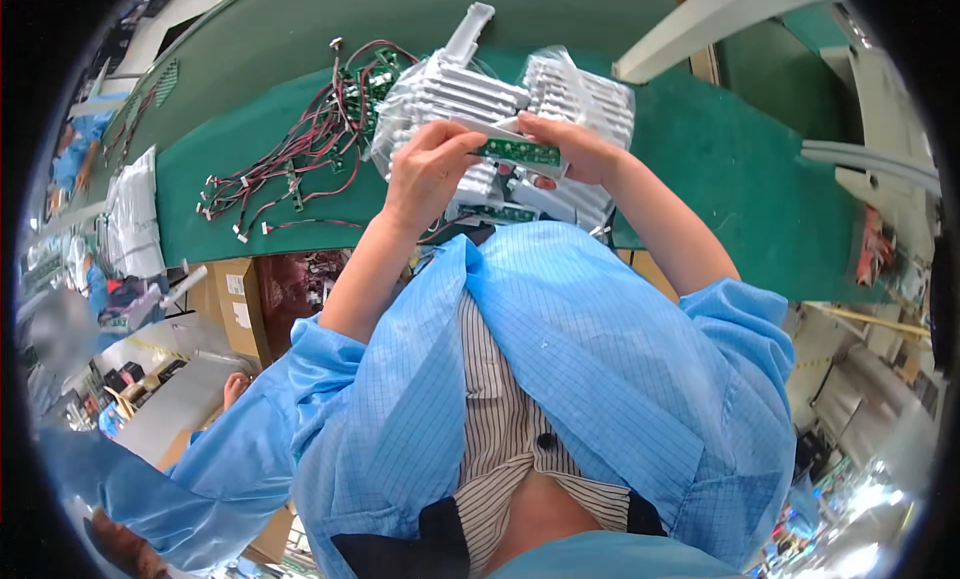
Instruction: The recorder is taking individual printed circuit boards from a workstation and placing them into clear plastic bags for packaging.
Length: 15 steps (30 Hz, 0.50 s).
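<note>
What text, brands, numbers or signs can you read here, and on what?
No text is legible enough to quote.
Held green circuit board: pale specks, too small to tell whether they are print.
White label on the cardboard box: too small to read.
White packet at left: any print is too blurred to read.

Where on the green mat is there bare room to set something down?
The widest bare patch of green mat lies right of the white parts, toward the pale rail. A smaller one sits between the white packet and the wires. The middle is crowded: left hand and right hand meet at a green board over the white parts, wires beside.
</note>
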Each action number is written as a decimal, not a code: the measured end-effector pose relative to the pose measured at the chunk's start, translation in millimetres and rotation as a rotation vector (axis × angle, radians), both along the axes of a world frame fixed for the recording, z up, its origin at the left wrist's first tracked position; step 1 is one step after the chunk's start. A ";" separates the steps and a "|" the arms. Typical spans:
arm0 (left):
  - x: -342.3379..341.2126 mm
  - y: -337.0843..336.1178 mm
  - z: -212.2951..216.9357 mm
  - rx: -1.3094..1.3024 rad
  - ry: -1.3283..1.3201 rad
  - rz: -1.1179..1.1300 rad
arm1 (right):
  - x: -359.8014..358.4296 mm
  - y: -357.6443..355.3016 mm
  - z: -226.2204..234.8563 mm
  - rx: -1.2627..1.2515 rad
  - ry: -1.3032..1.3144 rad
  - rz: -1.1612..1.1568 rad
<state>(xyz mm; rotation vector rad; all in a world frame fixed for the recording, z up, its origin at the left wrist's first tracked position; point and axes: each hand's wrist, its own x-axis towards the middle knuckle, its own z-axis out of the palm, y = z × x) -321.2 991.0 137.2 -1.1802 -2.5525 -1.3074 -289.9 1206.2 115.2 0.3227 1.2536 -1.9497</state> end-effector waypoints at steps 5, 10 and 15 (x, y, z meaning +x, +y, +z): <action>-4.9 0.4 5.9 -0.004 0.030 -0.036 | 8.3 6.8 0.2 -0.085 0.098 0.031; -4.4 3.0 3.6 -0.034 0.029 -0.065 | 5.8 -3.4 0.5 -0.060 0.109 0.037; -4.7 0.3 6.0 -0.076 0.090 -0.072 | 7.3 -6.9 -4.6 -0.018 0.124 -0.004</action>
